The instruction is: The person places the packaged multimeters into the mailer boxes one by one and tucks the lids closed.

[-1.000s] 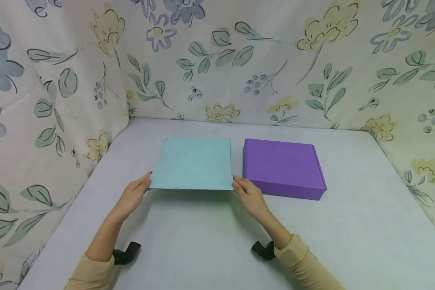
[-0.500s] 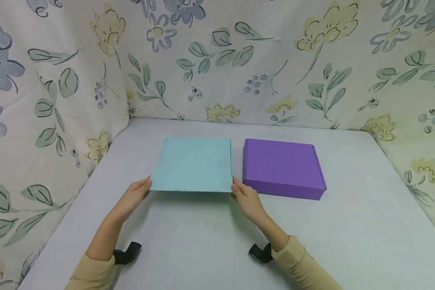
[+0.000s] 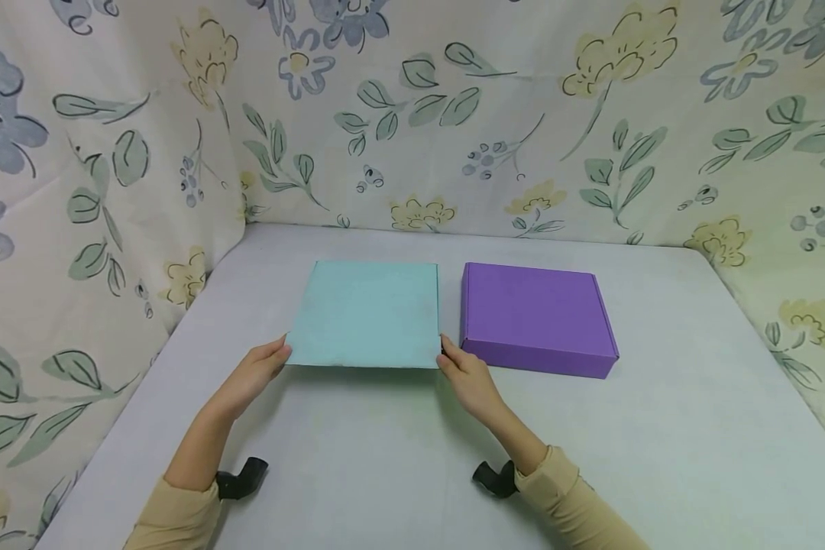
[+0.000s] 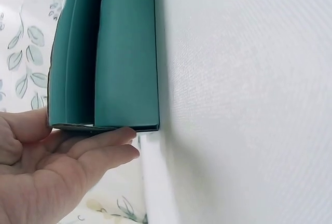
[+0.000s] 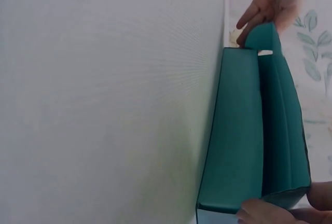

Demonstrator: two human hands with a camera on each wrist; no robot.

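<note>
A light-blue cardboard box lies left of centre on the table, with its lid raised a little at the near side. My left hand holds the near left corner of the lid. At the near right corner, my right hand grips the lid too. In the left wrist view a dark gap runs between the teal front wall and the lid's front flap; the thumb is at the lid edge, fingers along the box's side. A rounded tab stands out at the box's far end in the right wrist view.
A closed purple box sits just right of the light-blue one, close to my right hand. The white table ends at a floral cloth behind and at both sides. Black wrist mounts stick out inward from both sleeves.
The lid's near edge has shifted slightly toward me, and both hands have moved a little with it. The purple box has stayed in place.
</note>
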